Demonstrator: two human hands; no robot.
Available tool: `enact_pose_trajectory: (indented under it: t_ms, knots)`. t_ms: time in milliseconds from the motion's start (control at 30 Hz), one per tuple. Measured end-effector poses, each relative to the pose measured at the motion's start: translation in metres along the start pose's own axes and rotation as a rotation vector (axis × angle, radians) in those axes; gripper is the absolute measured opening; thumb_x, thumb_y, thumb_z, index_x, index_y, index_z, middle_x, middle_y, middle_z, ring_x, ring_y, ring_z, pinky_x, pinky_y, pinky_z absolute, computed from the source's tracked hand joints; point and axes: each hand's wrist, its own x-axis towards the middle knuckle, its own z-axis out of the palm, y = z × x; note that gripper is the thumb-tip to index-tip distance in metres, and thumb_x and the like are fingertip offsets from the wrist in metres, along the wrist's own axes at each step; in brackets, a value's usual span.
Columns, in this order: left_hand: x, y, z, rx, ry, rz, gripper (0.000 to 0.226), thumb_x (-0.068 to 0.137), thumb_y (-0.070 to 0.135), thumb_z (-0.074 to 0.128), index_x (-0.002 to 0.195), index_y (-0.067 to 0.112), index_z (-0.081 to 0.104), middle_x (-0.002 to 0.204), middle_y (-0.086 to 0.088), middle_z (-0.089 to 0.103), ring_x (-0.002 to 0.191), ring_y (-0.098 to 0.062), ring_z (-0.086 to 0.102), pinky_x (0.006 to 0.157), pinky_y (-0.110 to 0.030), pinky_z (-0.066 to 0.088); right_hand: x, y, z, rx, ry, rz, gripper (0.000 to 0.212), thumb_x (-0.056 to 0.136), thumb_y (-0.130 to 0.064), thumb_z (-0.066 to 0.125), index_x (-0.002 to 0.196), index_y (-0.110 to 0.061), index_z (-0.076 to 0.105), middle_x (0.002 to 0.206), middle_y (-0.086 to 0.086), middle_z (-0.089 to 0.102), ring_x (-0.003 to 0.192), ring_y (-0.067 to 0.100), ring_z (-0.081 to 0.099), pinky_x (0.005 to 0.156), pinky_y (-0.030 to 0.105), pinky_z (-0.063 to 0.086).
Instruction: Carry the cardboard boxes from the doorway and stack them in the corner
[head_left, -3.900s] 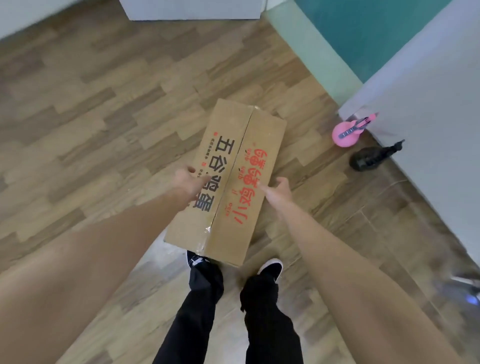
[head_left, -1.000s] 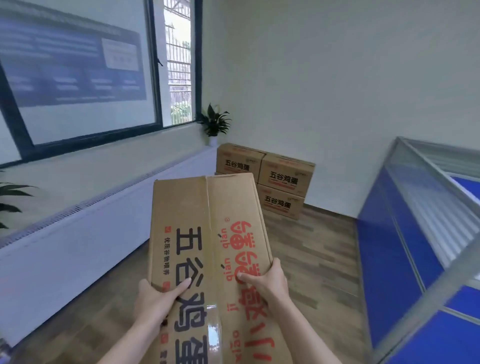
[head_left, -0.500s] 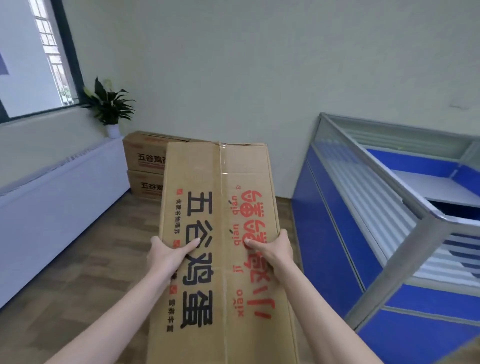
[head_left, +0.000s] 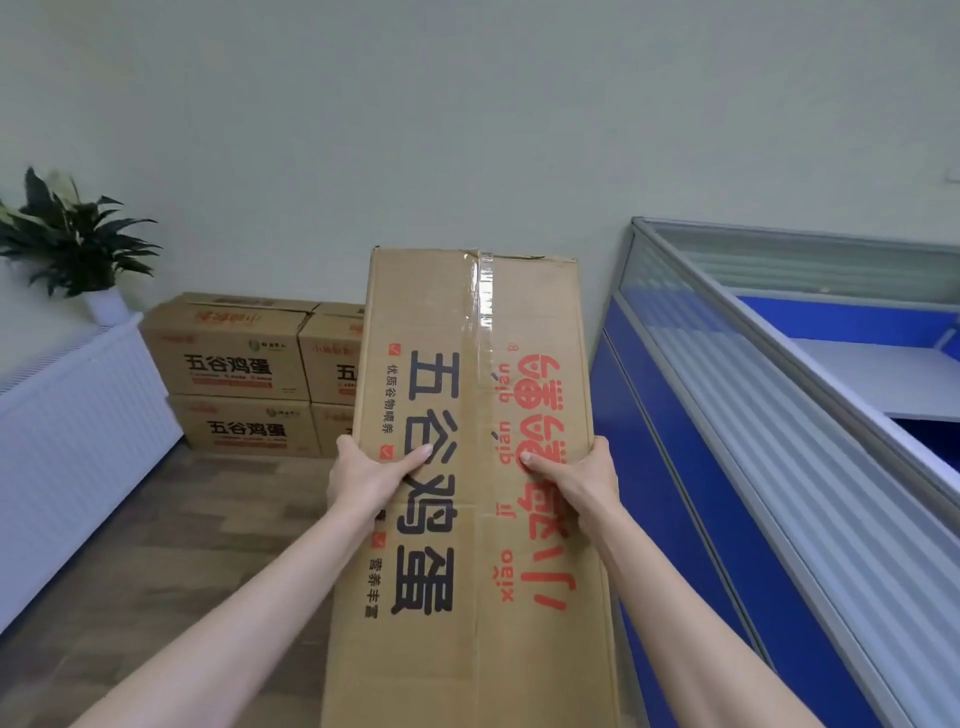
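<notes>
Held box hides stack (partly)

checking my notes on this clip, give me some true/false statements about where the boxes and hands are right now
1. Both hands grip the carried box. True: left hand, right hand.
2. The carried box already rests on the stacked boxes. False: it is held in the air, short of them.
3. The stacked boxes stand two high. True.
4. The potted plant stands on the floor. False: it stands on the white ledge.
5. The blue partition is on the left. False: on the right.
</notes>
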Motion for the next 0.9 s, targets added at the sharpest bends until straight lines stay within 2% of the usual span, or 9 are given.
enact_pose_trajectory:
  t_ms: [267, 333, 400, 467, 567, 700, 767, 900]
  knots:
    - [0.209, 0.081, 0.084, -0.005, 0.126, -0.08, 0.1, 0.055, 0.058, 0.091, 0.131, 0.017, 0.04, 0.131, -0.008, 0.061, 0.118, -0.032, 0.062, 0.099, -0.052, 0.052, 0.252, -0.075, 0.066, -0.022, -0.142, -0.038, 0.084, 0.057, -0.047, 0.097, 0.116, -0.024, 0.043, 0.115, 0.0, 0.064, 0.106, 0.024, 0.066, 0.093, 0.054, 0.058]
    - [0.251, 0.098, 0.087, -0.015, 0.153, -0.1, 0.101, 0.055, 0.059, 0.091, 0.132, 0.017, 0.04, 0.131, -0.008, 0.061, 0.118, -0.032, 0.062, 0.099, -0.052, 0.052, 0.293, -0.103, 0.088, -0.008, -0.196, -0.031, 0.088, 0.051, -0.05, 0.098, 0.116, -0.023, 0.045, 0.113, 0.0, 0.066, 0.104, 0.024, 0.068, 0.091, 0.054, 0.058]
    - [0.304, 0.109, 0.087, -0.042, 0.205, -0.123, 0.1, 0.055, 0.059, 0.091, 0.13, 0.017, 0.04, 0.13, -0.008, 0.061, 0.118, -0.032, 0.062, 0.099, -0.051, 0.053, 0.344, -0.132, 0.123, -0.024, -0.255, -0.036, 0.101, 0.034, -0.059, 0.095, 0.116, -0.025, 0.047, 0.112, -0.001, 0.067, 0.102, 0.025, 0.069, 0.09, 0.054, 0.059]
    - [0.352, 0.114, 0.082, -0.079, 0.248, -0.142, 0.098, 0.054, 0.059, 0.091, 0.128, 0.017, 0.041, 0.128, -0.008, 0.062, 0.117, -0.031, 0.062, 0.099, -0.052, 0.053, 0.387, -0.155, 0.163, -0.029, -0.316, -0.054, 0.106, 0.028, -0.062, 0.093, 0.116, -0.025, 0.047, 0.111, -0.002, 0.068, 0.1, 0.025, 0.07, 0.088, 0.054, 0.06]
    - [0.427, 0.115, 0.063, -0.131, 0.314, -0.165, 0.094, 0.055, 0.058, 0.091, 0.124, 0.018, 0.042, 0.125, -0.006, 0.063, 0.113, -0.03, 0.063, 0.097, -0.05, 0.053, 0.445, -0.188, 0.234, -0.056, -0.377, -0.083, 0.097, 0.038, -0.052, 0.099, 0.116, -0.024, 0.048, 0.11, -0.001, 0.07, 0.097, 0.025, 0.072, 0.086, 0.053, 0.061]
    - [0.547, 0.109, 0.025, -0.212, 0.387, -0.188, 0.088, 0.058, 0.054, 0.092, 0.121, 0.019, 0.041, 0.122, -0.005, 0.063, 0.107, -0.027, 0.063, 0.094, -0.046, 0.054, 0.529, -0.235, 0.357, -0.11, -0.456, -0.158, 0.108, 0.026, -0.063, 0.099, 0.113, -0.021, 0.051, 0.108, -0.001, 0.072, 0.093, 0.021, 0.073, 0.084, 0.048, 0.063]
    - [0.605, 0.111, 0.0, -0.258, 0.415, -0.196, 0.084, 0.059, 0.051, 0.092, 0.117, 0.021, 0.04, 0.121, -0.005, 0.063, 0.108, -0.028, 0.064, 0.095, -0.047, 0.054, 0.558, -0.269, 0.415, -0.14, -0.495, -0.183, 0.1, 0.037, -0.054, 0.102, 0.113, -0.017, 0.049, 0.106, -0.002, 0.067, 0.093, 0.018, 0.069, 0.089, 0.046, 0.06]
    - [0.703, 0.128, -0.058, -0.293, 0.489, -0.222, 0.084, 0.063, 0.05, 0.091, 0.121, 0.017, 0.04, 0.125, -0.007, 0.062, 0.115, -0.031, 0.063, 0.098, -0.046, 0.052, 0.607, -0.345, 0.528, -0.163, -0.599, -0.195, 0.104, 0.035, -0.047, 0.102, 0.118, -0.013, 0.049, 0.112, 0.005, 0.07, 0.099, 0.025, 0.071, 0.089, 0.05, 0.061]
